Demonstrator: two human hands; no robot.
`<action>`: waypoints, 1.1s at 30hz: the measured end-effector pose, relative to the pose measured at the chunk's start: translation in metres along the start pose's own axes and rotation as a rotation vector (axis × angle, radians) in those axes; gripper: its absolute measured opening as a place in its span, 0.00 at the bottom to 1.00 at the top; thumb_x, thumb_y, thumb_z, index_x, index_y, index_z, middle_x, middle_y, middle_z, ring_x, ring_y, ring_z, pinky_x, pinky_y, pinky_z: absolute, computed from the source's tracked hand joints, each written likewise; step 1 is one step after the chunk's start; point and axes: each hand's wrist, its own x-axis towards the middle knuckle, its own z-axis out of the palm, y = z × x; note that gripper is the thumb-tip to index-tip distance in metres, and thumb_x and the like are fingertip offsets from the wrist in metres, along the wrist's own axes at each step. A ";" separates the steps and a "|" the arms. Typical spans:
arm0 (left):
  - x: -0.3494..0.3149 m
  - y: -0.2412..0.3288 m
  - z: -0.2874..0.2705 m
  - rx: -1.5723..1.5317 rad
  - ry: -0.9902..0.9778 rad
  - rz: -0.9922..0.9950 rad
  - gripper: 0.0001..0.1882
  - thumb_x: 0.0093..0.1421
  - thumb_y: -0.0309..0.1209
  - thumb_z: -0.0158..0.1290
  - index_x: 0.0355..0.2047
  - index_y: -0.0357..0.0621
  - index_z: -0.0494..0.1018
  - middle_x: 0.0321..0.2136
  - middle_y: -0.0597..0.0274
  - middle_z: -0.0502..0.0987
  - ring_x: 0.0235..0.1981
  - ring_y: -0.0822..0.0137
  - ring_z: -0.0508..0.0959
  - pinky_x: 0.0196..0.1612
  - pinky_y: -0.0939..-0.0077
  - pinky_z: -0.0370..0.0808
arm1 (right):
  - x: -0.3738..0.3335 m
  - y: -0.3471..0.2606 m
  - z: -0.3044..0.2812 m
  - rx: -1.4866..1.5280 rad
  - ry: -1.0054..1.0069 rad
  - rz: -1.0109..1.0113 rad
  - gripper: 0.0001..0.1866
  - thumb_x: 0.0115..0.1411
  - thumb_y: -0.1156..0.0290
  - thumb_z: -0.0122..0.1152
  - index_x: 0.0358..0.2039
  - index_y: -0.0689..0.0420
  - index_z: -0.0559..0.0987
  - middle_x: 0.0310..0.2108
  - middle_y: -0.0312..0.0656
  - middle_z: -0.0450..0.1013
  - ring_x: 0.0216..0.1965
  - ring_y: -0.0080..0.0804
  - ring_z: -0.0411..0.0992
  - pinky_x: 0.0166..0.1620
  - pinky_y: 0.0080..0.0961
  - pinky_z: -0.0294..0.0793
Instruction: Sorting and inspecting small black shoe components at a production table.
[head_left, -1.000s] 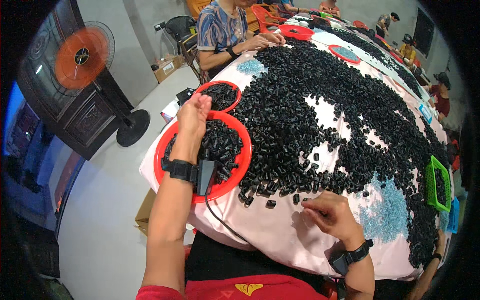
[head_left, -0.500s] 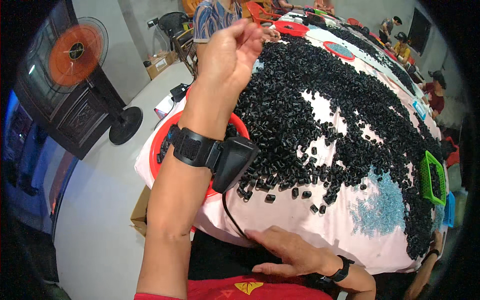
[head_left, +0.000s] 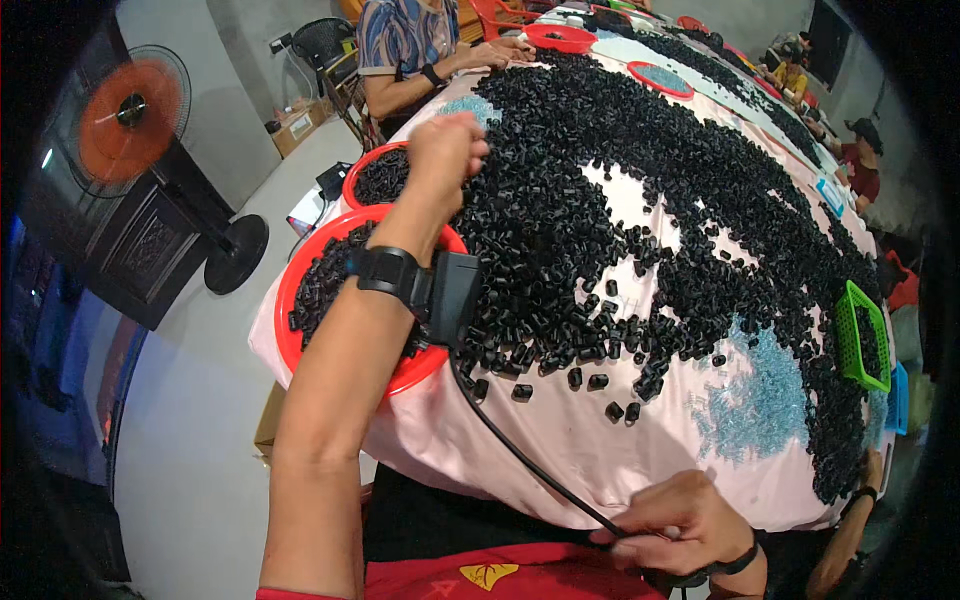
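Note:
My left hand (head_left: pixel 443 157) is stretched out over the near left side of the heap of small black plastic pieces (head_left: pixel 560 190). Its fingers curl inward, and anything inside them is hidden. On that wrist sits a black strap with a boxy black device (head_left: pixel 454 297). A black cable (head_left: pixel 530 440) runs from the device down to my right hand (head_left: pixel 685 525), which pinches it near the table's front edge. Under my left forearm, a red basin (head_left: pixel 287 330) full of black pieces is partly covered. A second red basin (head_left: pixel 352 178) stands behind it.
Clear bluish small parts (head_left: pixel 755 400) lie in a pile on the pink tablecloth (head_left: pixel 540 425). A green basket (head_left: pixel 848 340) is at the right. Across the far left corner a person (head_left: pixel 405 60) rests both hands near the heap. A standing fan (head_left: pixel 135 115) is on the left.
My left hand has come down from its raised place toward the heap, its fingers now more curled. My right hand has moved right and now pinches the cable, drawn out longer.

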 end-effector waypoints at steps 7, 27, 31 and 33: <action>0.034 -0.044 0.005 0.567 -0.016 0.146 0.12 0.57 0.34 0.56 0.37 0.40 0.81 0.33 0.56 0.82 0.35 0.62 0.82 0.39 0.69 0.76 | 0.010 -0.012 -0.008 0.211 0.092 0.062 0.13 0.56 0.76 0.67 0.41 0.70 0.85 0.22 0.47 0.81 0.23 0.31 0.81 0.29 0.21 0.78; 0.047 -0.032 -0.087 1.231 0.245 0.358 0.15 0.54 0.32 0.55 0.40 0.41 0.82 0.36 0.40 0.83 0.43 0.44 0.83 0.49 0.53 0.77 | 0.000 0.036 0.003 0.061 -0.016 0.299 0.16 0.58 0.71 0.73 0.46 0.61 0.85 0.24 0.41 0.80 0.19 0.17 0.69 0.23 0.18 0.64; -0.002 0.002 -0.092 1.066 0.083 0.351 0.15 0.55 0.37 0.60 0.35 0.37 0.79 0.28 0.55 0.81 0.30 0.64 0.81 0.39 0.69 0.76 | -0.032 0.043 0.007 -0.018 0.051 0.283 0.11 0.57 0.76 0.72 0.41 0.63 0.85 0.31 0.46 0.83 0.24 0.22 0.78 0.28 0.19 0.72; -0.041 0.012 -0.100 1.021 0.043 0.388 0.13 0.56 0.35 0.60 0.34 0.37 0.78 0.25 0.59 0.79 0.28 0.69 0.78 0.37 0.70 0.75 | -0.043 0.035 0.008 -0.020 0.090 0.310 0.09 0.57 0.77 0.71 0.39 0.64 0.86 0.30 0.46 0.83 0.29 0.28 0.83 0.33 0.22 0.77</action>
